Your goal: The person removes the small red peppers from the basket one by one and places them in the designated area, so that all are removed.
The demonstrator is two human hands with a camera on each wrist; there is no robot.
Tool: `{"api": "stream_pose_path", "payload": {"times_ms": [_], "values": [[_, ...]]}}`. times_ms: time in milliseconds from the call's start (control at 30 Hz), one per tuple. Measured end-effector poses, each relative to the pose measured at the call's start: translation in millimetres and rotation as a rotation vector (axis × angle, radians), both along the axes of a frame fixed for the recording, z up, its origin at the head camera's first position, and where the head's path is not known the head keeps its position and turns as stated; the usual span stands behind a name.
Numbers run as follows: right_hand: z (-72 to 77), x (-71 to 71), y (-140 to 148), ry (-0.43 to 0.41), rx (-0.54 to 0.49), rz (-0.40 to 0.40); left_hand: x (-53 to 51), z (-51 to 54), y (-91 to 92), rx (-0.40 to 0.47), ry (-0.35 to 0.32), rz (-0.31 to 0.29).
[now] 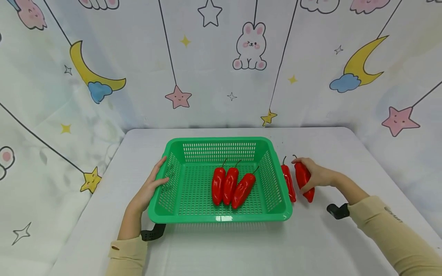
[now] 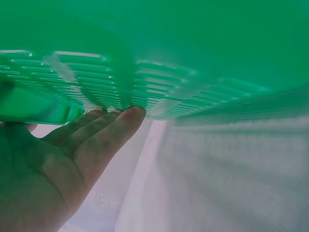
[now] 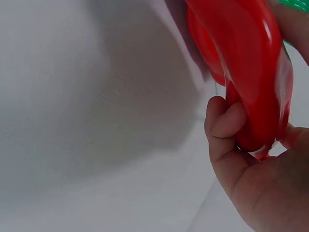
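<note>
A green plastic basket (image 1: 221, 219) stands on the white table with three red chili peppers (image 1: 230, 186) lying inside. My left hand (image 1: 146, 191) holds the basket's left rim, the thumb over the edge. In the left wrist view the fingers (image 2: 104, 133) reach under the rim against the slotted wall. To the right of the basket, my right hand (image 1: 317, 174) grips a glossy red chili pepper (image 1: 302, 177) with a dark stem. Its body fills much of the right wrist view, with curled fingers (image 3: 224, 125) around it. Another red chili pepper (image 1: 289, 184) lies between it and the basket.
The white table (image 1: 228, 249) reaches back to a cloth backdrop (image 1: 221, 76) printed with moons, stars and a rabbit. Dark wrist mounts (image 1: 338, 211) sit by both sleeves. The basket's right wall rises beside the loose pepper.
</note>
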State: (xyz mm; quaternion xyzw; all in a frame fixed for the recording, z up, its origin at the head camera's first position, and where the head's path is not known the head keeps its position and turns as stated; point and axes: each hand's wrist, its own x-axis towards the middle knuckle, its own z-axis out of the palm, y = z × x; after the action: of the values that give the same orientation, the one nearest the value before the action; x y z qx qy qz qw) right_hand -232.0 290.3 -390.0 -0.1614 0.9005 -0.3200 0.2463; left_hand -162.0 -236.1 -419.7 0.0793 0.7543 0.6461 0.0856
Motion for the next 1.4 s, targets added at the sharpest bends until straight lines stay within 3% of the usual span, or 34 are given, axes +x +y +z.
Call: {"api": "stream_pose_path", "payload": {"times_ms": [667,1400], "values": [[-18.7,0.9,-6,-0.046,0.048,-0.002,0.3,-0.1,1.3,-0.009,0.001,0.007],[-24.1,1.1,-12,-0.021,0.092,0.002,0.2,0.3,0.5,-0.006,0.000,0.009]]}}
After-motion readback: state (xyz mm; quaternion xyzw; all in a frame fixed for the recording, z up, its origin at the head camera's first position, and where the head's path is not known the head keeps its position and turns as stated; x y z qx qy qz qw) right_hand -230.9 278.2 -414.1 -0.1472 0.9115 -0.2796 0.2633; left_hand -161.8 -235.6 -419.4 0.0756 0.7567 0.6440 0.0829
